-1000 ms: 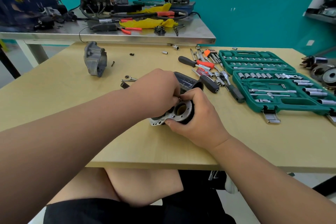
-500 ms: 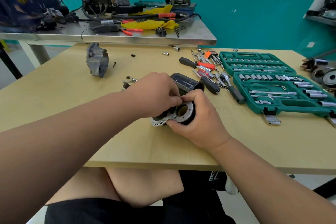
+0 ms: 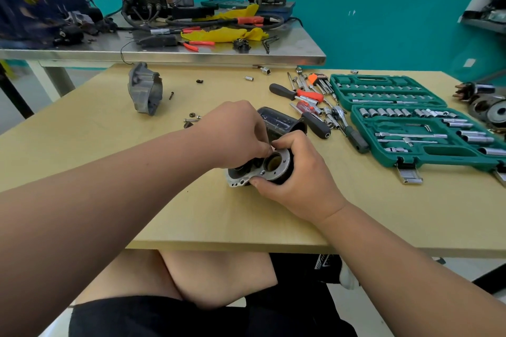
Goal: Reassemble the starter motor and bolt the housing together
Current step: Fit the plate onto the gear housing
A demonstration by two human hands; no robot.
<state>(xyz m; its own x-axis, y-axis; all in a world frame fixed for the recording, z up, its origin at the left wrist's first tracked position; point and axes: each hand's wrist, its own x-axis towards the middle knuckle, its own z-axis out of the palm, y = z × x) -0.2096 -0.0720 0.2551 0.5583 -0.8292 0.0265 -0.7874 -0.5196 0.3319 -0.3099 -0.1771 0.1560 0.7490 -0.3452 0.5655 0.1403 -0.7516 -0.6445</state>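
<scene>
The starter motor body (image 3: 269, 169), dark with a silver flanged end plate and a round bore, stands on the wooden table (image 3: 109, 145) at centre. My right hand (image 3: 297, 175) grips it from the right side, thumb on the flange. My left hand (image 3: 235, 137) is over its top left, fingertips pinched together at the rim; what they pinch is too small to tell. A black cylindrical housing (image 3: 279, 123) lies just behind the hands. A grey cast end housing (image 3: 145, 89) stands at the far left of the table.
Loose bolts and nuts (image 3: 191, 117) lie left of my hands. Screwdrivers (image 3: 295, 93), a ratchet (image 3: 347, 126) and sockets are scattered to the right, beside an open green socket case (image 3: 410, 123). A steel bench (image 3: 164, 49) with tools stands behind.
Both hands stay on the motor body; my left fingertips have shifted slightly at the rim. The camera view has drifted a little.
</scene>
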